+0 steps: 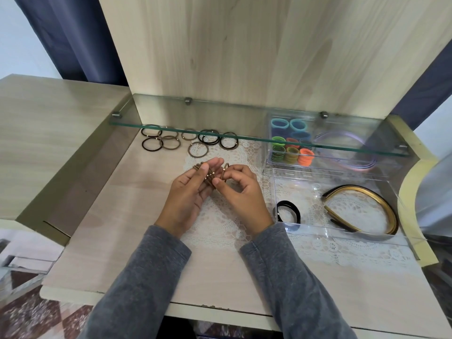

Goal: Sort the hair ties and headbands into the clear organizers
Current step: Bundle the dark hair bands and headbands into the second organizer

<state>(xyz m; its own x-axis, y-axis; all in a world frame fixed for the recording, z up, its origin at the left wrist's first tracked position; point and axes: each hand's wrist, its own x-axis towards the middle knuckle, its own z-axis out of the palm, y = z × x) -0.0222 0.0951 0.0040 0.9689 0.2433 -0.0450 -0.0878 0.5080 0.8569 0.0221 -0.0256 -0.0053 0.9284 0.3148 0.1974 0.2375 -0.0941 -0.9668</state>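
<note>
Head view: two hands at work over a lace doily (pixel 220 231) on a pale wooden table (pixel 110 228), seen from above
Left hand (pixel 188 192): palm up, fingers nearly straight, thumb pressed down across a stack of brown hair ties (pixel 210 173) lying on the fingertips
Right hand (pixel 242 192): fingers curled, thumb and forefinger pinching the near end of the same stack, apparently squaring it up or adding one more loop
Loose hair ties (pixel 190 141): brown and black rings, scattered flat beyond the fingertips, partly under the glass shelf (pixel 220 118), not yet gathered
Near organizer (pixel 342 237): clear box to the right of the right hand's fingers, holding black hair ties (pixel 287 211) and a gold headband (pixel 357 190)
Far organizer (pixel 384 165): beyond and right of the fingertips, under the shelf, packed with coloured hair ties (pixel 291 148) and lilac headbands (pixel 362 166)
Risk, stack: springy by the look of it; likely to fan out or shoot off the fingertips if either pinch eases on the carry to the right
Risk, beads: small gold beads on the ties, apt to snag one another or the lace and drag a loop free
Risk, shelf: low glass edge above the rings past the fingertips; knuckles liable to knock it on the next reach
Risk, sorting: brown stack easily dropped among the black ties, muddling the sort
</note>
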